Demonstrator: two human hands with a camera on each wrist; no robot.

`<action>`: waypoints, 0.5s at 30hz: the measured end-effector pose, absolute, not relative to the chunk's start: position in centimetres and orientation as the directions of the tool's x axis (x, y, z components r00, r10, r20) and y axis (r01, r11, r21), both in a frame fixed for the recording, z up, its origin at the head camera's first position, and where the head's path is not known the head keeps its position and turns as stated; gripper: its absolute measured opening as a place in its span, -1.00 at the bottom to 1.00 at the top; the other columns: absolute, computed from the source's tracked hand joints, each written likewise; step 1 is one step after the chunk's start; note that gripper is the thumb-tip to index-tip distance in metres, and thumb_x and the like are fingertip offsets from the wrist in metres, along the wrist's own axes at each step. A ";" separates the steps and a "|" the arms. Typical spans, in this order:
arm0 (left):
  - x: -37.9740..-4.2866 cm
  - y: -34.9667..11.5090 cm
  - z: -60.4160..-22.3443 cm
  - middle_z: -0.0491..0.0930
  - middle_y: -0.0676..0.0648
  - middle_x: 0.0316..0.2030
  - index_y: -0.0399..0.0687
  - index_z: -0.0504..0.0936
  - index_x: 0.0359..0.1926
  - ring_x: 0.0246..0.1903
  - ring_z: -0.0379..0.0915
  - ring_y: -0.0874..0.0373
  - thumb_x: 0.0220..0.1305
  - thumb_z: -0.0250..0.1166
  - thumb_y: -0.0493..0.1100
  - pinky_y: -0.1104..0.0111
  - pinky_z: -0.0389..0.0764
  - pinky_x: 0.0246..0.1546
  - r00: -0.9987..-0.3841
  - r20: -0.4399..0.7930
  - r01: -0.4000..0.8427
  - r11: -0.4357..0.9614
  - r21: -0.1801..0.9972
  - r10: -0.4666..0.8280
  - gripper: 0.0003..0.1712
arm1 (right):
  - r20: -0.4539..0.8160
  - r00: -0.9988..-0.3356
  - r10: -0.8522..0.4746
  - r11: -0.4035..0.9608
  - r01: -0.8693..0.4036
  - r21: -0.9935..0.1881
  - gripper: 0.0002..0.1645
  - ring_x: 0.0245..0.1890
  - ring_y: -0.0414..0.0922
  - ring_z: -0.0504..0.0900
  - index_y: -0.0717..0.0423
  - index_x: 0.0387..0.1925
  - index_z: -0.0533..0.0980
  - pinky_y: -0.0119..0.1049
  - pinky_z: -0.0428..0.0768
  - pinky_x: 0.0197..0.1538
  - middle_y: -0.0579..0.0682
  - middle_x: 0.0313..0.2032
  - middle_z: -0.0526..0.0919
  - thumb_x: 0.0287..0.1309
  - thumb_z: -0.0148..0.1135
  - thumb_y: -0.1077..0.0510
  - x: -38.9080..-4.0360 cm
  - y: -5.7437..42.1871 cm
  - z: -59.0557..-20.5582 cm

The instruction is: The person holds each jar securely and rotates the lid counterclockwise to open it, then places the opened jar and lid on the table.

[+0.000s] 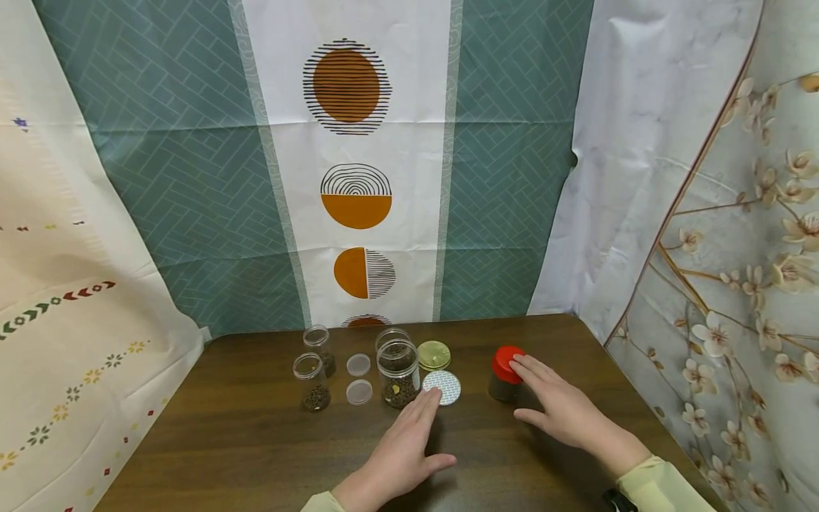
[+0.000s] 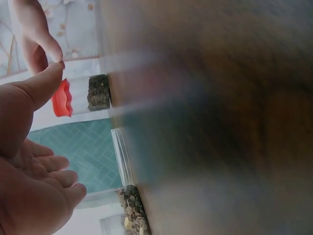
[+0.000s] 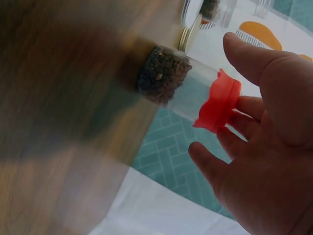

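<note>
A clear jar [image 1: 502, 388] of dark pellets stands on the table's right side, capped by a wavy-edged red lid [image 3: 220, 104]. My right hand [image 1: 566, 409] is beside it, fingers relaxed and reaching to the lid's right side; whether they touch it I cannot tell. In the head view my left hand [image 1: 404, 454] hovers over the table, fingers extended and holding nothing. Just past its fingertips are a round lid [image 1: 443, 387] with a white printed liner and a wide open jar [image 1: 398, 370] partly filled with brown pieces, a yellow bit among them.
Another wide jar [image 1: 392, 336] is partly hidden behind the front one. Gold lids [image 1: 434, 354] lie at its right. Two slim open jars [image 1: 311, 384] stand left, beside two clear flat lids [image 1: 359, 392]. The brown table [image 1: 243, 441] meets hanging cloths at the back.
</note>
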State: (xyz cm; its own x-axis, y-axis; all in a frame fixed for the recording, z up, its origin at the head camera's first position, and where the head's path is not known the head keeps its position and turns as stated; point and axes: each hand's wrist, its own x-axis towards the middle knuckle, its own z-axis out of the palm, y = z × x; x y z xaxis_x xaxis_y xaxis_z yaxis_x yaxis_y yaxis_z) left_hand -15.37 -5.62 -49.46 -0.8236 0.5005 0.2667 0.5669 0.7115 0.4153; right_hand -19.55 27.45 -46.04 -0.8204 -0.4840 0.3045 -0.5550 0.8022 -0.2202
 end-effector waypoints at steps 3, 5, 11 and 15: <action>-15.4 -5.7 -49.6 0.24 -0.31 0.65 -0.35 0.17 0.69 0.64 0.15 -0.24 0.32 0.65 0.09 -0.13 0.28 0.55 -0.830 0.258 0.556 0.706 0.438 0.494 0.21 | 0.313 -0.810 -0.496 0.790 -0.571 -0.224 0.01 0.56 0.27 0.38 0.23 0.61 0.38 0.21 0.56 0.36 0.23 0.59 0.38 0.28 0.65 0.00 -19.0 27.1 -46.1; -15.5 -5.8 -49.6 0.24 -0.30 0.65 -0.35 0.18 0.69 0.63 0.16 -0.26 0.31 0.65 0.09 -0.13 0.30 0.54 -0.835 0.252 0.548 0.700 0.458 0.489 0.21 | 0.313 -0.805 -0.505 0.783 -0.580 -0.227 0.01 0.57 0.25 0.38 0.21 0.61 0.38 0.20 0.56 0.36 0.21 0.59 0.38 0.28 0.65 -0.01 -18.7 26.8 -46.1; -15.7 -6.0 -49.9 0.23 -0.31 0.66 -0.32 0.18 0.70 0.62 0.18 -0.21 0.32 0.64 0.12 -0.11 0.33 0.53 -0.856 0.214 0.506 0.681 0.529 0.470 0.21 | 0.276 -0.799 -0.535 0.758 -0.598 -0.262 0.00 0.58 0.25 0.36 0.17 0.63 0.36 0.23 0.54 0.37 0.19 0.62 0.35 0.31 0.63 -0.02 -17.7 26.1 -45.8; -15.9 -6.2 -50.0 0.23 -0.33 0.65 -0.31 0.18 0.70 0.61 0.20 -0.22 0.32 0.64 0.14 -0.14 0.33 0.52 -0.866 0.196 0.482 0.661 0.576 0.461 0.22 | 0.262 -0.786 -0.560 0.737 -0.617 -0.276 0.00 0.58 0.25 0.35 0.13 0.64 0.36 0.24 0.55 0.36 0.15 0.63 0.33 0.32 0.62 -0.04 -17.3 25.6 -45.8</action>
